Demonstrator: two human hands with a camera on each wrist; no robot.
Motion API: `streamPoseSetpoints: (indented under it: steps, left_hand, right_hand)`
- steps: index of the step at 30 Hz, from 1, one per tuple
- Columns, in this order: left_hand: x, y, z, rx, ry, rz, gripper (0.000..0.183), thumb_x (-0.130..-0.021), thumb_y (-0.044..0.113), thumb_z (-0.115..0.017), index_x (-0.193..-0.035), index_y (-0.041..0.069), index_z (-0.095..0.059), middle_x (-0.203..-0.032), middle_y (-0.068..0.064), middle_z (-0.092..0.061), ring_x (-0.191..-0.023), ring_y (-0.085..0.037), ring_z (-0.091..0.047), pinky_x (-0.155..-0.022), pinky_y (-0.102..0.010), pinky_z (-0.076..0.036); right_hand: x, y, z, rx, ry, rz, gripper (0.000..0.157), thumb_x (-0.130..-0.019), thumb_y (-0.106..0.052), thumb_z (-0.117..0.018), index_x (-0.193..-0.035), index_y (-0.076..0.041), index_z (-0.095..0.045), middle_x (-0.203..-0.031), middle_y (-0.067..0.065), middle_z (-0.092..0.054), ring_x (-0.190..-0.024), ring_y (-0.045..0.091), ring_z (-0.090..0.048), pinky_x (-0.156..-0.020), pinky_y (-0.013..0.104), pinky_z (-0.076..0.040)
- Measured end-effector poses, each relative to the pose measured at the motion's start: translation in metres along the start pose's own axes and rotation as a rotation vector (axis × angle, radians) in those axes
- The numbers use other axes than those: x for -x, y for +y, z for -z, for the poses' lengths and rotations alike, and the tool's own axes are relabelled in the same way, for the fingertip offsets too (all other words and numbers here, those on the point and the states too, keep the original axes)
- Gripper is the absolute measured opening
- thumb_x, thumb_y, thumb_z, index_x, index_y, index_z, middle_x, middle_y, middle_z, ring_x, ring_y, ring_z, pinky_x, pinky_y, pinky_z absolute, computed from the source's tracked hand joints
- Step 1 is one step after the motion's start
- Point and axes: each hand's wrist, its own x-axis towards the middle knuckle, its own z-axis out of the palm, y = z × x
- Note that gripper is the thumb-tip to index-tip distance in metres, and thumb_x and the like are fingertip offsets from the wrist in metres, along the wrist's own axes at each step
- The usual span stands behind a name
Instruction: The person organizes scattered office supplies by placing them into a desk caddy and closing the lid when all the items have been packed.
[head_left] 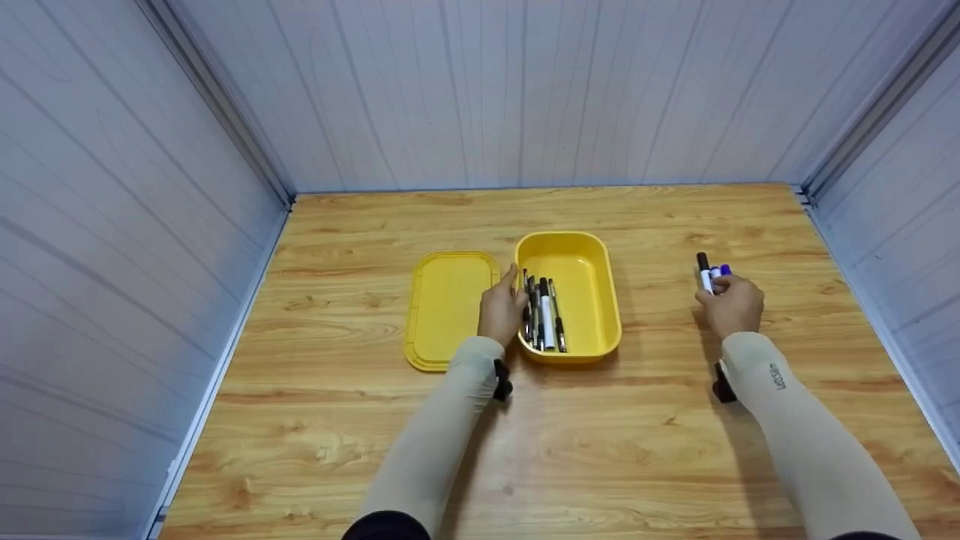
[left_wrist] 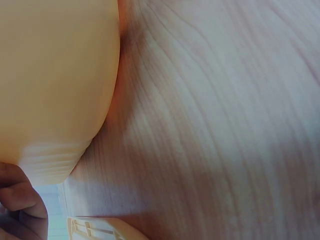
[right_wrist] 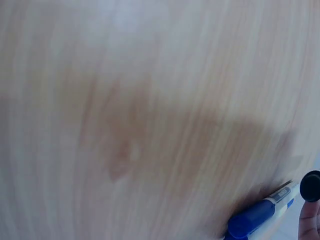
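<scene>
A yellow plastic box point(head_left: 613, 300) stands uncovered on the table, with several dark pens and a black-capped white marker point(head_left: 547, 322) along its left side. My left hand point(head_left: 501, 309) holds the box's left wall, its thumb over the rim; in the left wrist view, bent fingers point(left_wrist: 22, 200) show by the box wall point(left_wrist: 55, 75). Off to the right, my right hand point(head_left: 735, 307) pinches another black-capped marker point(head_left: 705, 274). A blue-capped marker point(right_wrist: 252, 220) lies beside that hand, and a purple cap point(head_left: 725, 269) shows beyond its fingers. The hand partly hides these markers.
The yellow lid point(head_left: 450, 307) lies flat on the table just left of the box, partly behind the left hand. Wood-grain tabletop point(head_left: 600, 442) spreads around. White panel walls point(head_left: 487, 97) enclose the back and both sides.
</scene>
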Motion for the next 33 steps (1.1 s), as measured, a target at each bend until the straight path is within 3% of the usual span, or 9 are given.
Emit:
streamPoseSetpoints:
  steps: [9,17,26,33]
  left_hand:
    - [-0.001,0.0,-0.001,-0.004,0.0,-0.003,0.056,-0.095,0.01,-0.054,-0.149,0.006,-0.042,-0.06,0.006,-0.039,-0.055,-0.009,-0.037,-0.055,-0.024,-0.036]
    - [0.0,-0.001,-0.002,-0.031,0.025,-0.029,0.053,-0.095,0.011,-0.055,-0.147,0.006,-0.045,-0.057,0.006,-0.038,-0.052,-0.009,-0.036,-0.057,-0.026,-0.039]
    - [0.001,0.001,0.0,0.012,-0.012,0.002,0.054,-0.097,0.011,-0.055,-0.15,0.01,-0.042,-0.058,0.006,-0.039,-0.05,-0.008,-0.034,-0.052,-0.023,-0.034]
    - [0.002,0.002,0.0,0.031,-0.018,0.027,0.056,-0.097,0.011,-0.056,-0.151,0.013,-0.041,-0.058,0.005,-0.039,-0.051,-0.008,-0.036,-0.052,-0.023,-0.036]
  right_hand:
    - [0.007,0.0,0.006,-0.123,0.023,-0.098,0.046,-0.091,-0.022,-0.067,-0.133,-0.003,-0.059,-0.112,0.005,-0.058,-0.096,0.012,-0.056,-0.067,0.014,-0.049]
    - [0.009,-0.005,0.011,-0.197,0.047,-0.185,0.046,-0.089,-0.027,-0.068,-0.131,-0.007,-0.063,-0.099,-0.006,-0.057,-0.084,0.003,-0.053,-0.067,0.013,-0.049]
    - [0.016,-0.005,0.011,-0.272,0.058,-0.209,0.043,-0.089,-0.028,-0.069,-0.126,-0.007,-0.064,-0.092,-0.012,-0.056,-0.083,0.001,-0.053,-0.067,0.011,-0.048]
    - [0.024,-0.008,0.012,-0.323,0.034,-0.256,0.038,-0.087,-0.032,-0.07,-0.12,-0.014,-0.068,-0.09,-0.016,-0.056,-0.084,-0.001,-0.053,-0.069,0.011,-0.048]
